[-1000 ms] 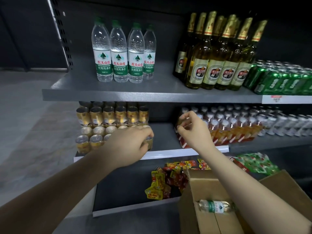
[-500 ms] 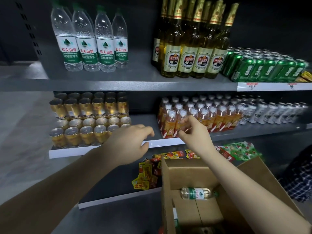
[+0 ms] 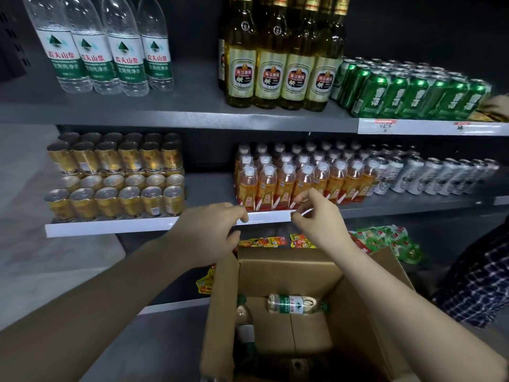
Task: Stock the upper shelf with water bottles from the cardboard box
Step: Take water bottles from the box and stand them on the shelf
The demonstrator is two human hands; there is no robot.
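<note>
Several clear water bottles (image 3: pixel 102 51) with green-and-white labels stand upright at the left of the grey upper shelf (image 3: pixel 176 111). Below, an open cardboard box (image 3: pixel 278 274) holds one water bottle lying on its side (image 3: pixel 296 304) and another (image 3: pixel 245 321) against the box's left wall. My left hand (image 3: pixel 209 232) and my right hand (image 3: pixel 322 219) hover above the box's far edge, in front of the middle shelf's white strip. Both have loosely bent fingers and hold nothing.
Tall beer bottles (image 3: pixel 281 64) and green cans (image 3: pixel 413 89) fill the upper shelf's right. The middle shelf carries gold cans (image 3: pixel 115 177), orange drink bottles (image 3: pixel 300 177) and silver cans (image 3: pixel 435 175). Snack packets (image 3: pixel 385 238) lie below. A person in a checked sleeve (image 3: pixel 479 279) is at right.
My view has shifted right and closer to the shelves. Both hands have dropped from the middle shelf toward the box, which now shows a second bottle.
</note>
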